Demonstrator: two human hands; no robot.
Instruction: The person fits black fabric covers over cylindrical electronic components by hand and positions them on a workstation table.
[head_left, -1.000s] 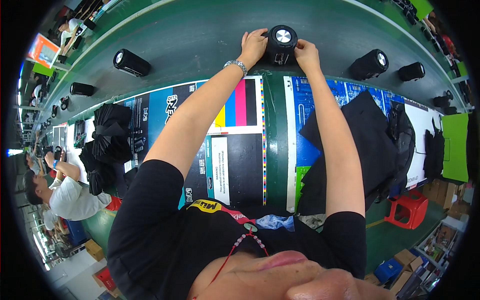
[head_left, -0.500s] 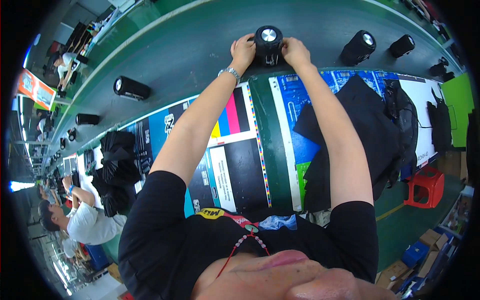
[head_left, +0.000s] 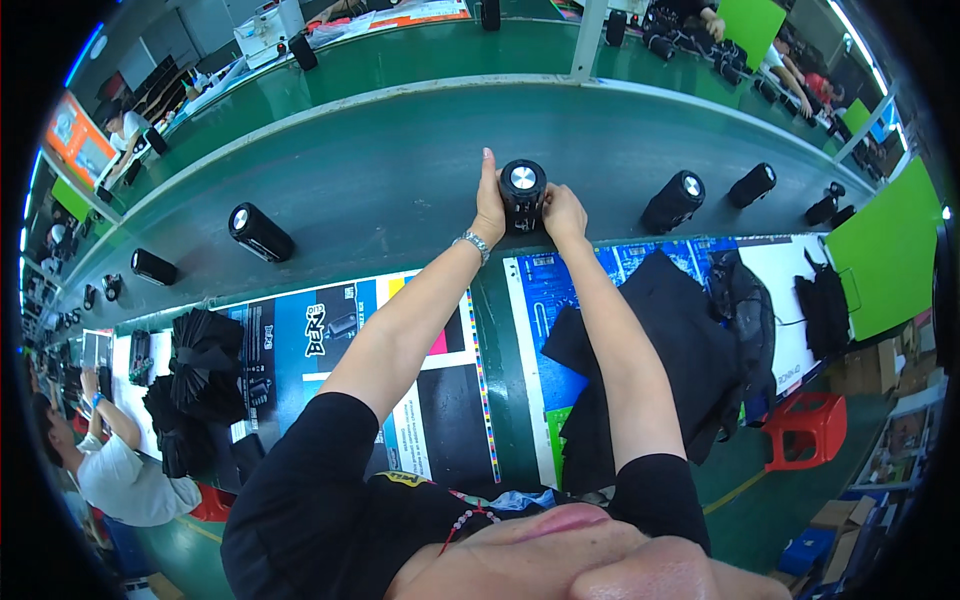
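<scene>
A black cylindrical speaker (head_left: 523, 198) stands upright on the dark green conveyor belt (head_left: 380, 165), its silver disc facing up. Flat along its left side is my left hand (head_left: 489, 212), with stretched fingers, one of them pointing up; a metal watch circles that wrist. On the opposite side, the bent fingers of my right hand (head_left: 565, 213) grip the speaker's edge. Parts of both hands' fingertips are hidden by it. To the right on the belt are a tilted black speaker (head_left: 673, 203) and a farther one (head_left: 753, 185); another speaker (head_left: 260, 233) lies to the left.
Printed sheets (head_left: 340, 340) cover the near worktop. Black bags (head_left: 650, 350) are heaped on its right part, and more black bags (head_left: 207, 365) on its left. A red stool (head_left: 806, 432) is at the lower right. A co-worker (head_left: 130, 470) sits at the left.
My view has shifted, so more of the far side shows. My left hand's fingers have straightened along the speaker. The speaker stays between my hands.
</scene>
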